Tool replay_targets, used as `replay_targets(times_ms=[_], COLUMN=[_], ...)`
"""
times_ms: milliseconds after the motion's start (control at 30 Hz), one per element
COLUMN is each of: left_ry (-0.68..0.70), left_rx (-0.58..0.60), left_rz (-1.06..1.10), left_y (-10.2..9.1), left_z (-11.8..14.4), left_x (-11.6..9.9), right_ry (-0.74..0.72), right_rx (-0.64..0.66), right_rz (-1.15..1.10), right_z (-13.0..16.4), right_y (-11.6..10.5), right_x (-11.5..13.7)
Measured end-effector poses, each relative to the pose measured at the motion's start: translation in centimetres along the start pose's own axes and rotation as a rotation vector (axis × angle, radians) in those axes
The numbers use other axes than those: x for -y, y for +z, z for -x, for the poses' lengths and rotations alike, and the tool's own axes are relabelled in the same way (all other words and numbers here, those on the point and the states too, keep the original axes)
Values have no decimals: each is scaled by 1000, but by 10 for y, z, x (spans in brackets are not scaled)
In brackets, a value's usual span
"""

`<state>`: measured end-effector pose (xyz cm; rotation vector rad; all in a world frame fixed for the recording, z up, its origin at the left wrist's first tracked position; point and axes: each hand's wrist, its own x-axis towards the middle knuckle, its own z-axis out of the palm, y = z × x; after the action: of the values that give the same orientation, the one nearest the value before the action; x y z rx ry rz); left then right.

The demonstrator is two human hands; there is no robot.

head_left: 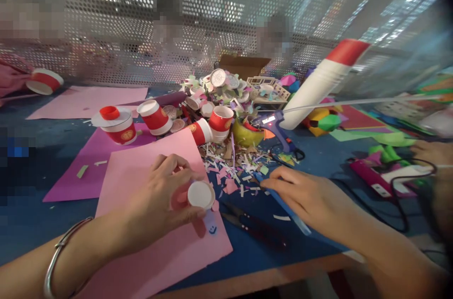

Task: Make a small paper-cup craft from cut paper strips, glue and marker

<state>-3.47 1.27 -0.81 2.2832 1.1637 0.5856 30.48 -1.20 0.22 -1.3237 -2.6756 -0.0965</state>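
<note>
My left hand (166, 195) is closed around a small red-and-white paper cup (201, 195), its round white end facing me, over a pink paper sheet (141, 242). Beside the cup lies a small pale piece with a blue smiley face (212, 229). To the right, the fingers of my right hand (293, 193) pinch a slim blue pen (288, 209) low over the blue table; its far tip points at the paper scraps. Between both hands rests a pair of dark-handled scissors (255, 228), touched by neither.
Several red-and-white cups (155, 117) stand behind the pink sheet. Paper scraps (230, 171) spread before a yellow-green bowl (247, 134). A blue glue gun (279, 131) trails a cord near a leaning white tube (323, 84). Another person's hand (432, 157) is at right, by a magenta box (378, 181).
</note>
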Motion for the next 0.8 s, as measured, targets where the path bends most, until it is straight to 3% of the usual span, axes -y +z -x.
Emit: replay_targets(times_ms=[100, 567, 800], left_ry=[3, 55, 112], left_rx=[54, -33, -65], left_rz=[-10, -35, -54], left_y=[0, 1, 0], left_z=[-1, 0, 1], left_x=[-1, 8, 0], right_ry=[-63, -305, -380], right_rx=[53, 60, 43], right_rz=[33, 251, 333], right_z=[5, 11, 11], right_y=[2, 4, 7], right_x=[-1, -11, -17])
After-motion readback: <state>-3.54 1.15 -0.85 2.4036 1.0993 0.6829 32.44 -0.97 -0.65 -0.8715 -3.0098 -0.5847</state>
